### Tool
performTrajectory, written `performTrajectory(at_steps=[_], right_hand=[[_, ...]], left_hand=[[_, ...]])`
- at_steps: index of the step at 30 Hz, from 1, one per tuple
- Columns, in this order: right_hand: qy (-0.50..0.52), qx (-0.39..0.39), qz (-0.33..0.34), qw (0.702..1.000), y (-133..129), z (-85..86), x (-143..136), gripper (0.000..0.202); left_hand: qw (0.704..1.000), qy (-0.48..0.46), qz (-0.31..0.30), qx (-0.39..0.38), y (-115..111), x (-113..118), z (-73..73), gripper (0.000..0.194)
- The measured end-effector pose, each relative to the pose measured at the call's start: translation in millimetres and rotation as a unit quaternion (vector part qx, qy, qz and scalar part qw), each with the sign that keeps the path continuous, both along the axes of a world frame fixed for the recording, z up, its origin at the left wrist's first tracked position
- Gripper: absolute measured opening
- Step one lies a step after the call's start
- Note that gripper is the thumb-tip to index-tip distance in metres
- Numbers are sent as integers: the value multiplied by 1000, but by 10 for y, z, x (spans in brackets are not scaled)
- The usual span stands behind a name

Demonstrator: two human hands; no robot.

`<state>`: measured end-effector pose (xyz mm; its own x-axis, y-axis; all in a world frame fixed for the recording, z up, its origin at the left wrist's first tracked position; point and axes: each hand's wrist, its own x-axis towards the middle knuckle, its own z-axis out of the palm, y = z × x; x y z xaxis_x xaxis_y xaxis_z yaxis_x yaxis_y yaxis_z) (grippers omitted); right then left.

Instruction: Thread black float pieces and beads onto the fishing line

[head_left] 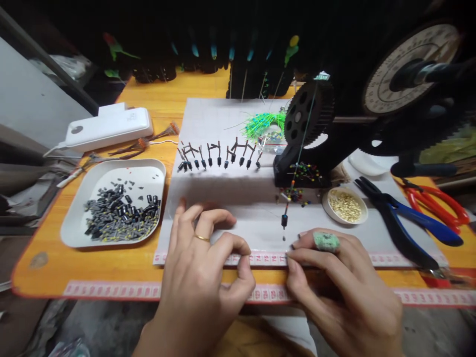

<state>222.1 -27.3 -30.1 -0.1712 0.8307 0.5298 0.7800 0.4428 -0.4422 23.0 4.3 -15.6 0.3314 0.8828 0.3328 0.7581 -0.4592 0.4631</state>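
My left hand (pixel 208 267), with a gold ring, is over the measuring tape at the front of the white sheet (pixel 223 213). Its thumb and index finger are pinched together; anything between them is too small to make out. To the right, my right hand (pixel 334 277) pinches thumb against index finger, with a green wrap (pixel 326 242) on one finger. What those fingertips hold cannot be made out. Between and just beyond the hands, a black cylindrical piece (pixel 284 220) hangs on a thin line, with a small grey bit (pixel 284 238) below it.
A white tray (pixel 72 225) of black and grey pieces stands at left, near a white power bank (pixel 111 128). Several small black assemblies (pixel 219 161) line the sheet's middle. At right are a bowl (pixel 362 218) of gold bits, blue pliers (pixel 394 223), red-handled pliers (pixel 427 198) and a geared machine (pixel 310 116).
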Motion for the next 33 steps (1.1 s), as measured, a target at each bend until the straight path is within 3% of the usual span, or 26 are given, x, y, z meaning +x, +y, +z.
performTrajectory(at_steps=[6,13,15,17,19,20,23,24,25,27,29,31,33], right_hand=[[-20,6,8,1000,-3,-28,30,13],[-15,25,-7,1000,-22,-12,27,17],[13,26,-11,1000,-65,19,-1,21],[111,-16,-1,994,-129,47,-59,22],[300,-122,31,945,-204,63,-151,16],[406,-195,57,891,-239,69,-204,12],[626,-375,151,667,-321,102,-352,9],[658,-400,172,614,-339,123,-387,12],[681,-403,183,583,-353,148,-412,15],[702,-380,187,572,-375,201,-435,20],[701,-359,182,589,-398,240,-430,21],[691,-353,183,603,-425,251,-413,23],[678,-358,177,617,-452,239,-395,25]], left_hand=[[999,-28,19,-20,-25,23,29,11],[999,-40,-10,10,-19,-4,24,15],[996,-66,-16,50,-78,-14,20,19],[991,-100,-4,87,-183,-19,14,24],[987,-144,-30,64,-311,-25,5,31],[982,-177,-53,22,-372,-29,1,31],[929,-309,-115,-169,-491,-48,7,16],[905,-342,-120,-224,-501,-55,18,15],[883,-368,-119,-266,-495,-59,32,22],[845,-407,-114,-327,-449,-48,68,36],[809,-449,-107,-365,-381,0,107,40],[760,-493,-122,-406,-321,88,143,32],[689,-548,-156,-448,-283,197,176,22]])
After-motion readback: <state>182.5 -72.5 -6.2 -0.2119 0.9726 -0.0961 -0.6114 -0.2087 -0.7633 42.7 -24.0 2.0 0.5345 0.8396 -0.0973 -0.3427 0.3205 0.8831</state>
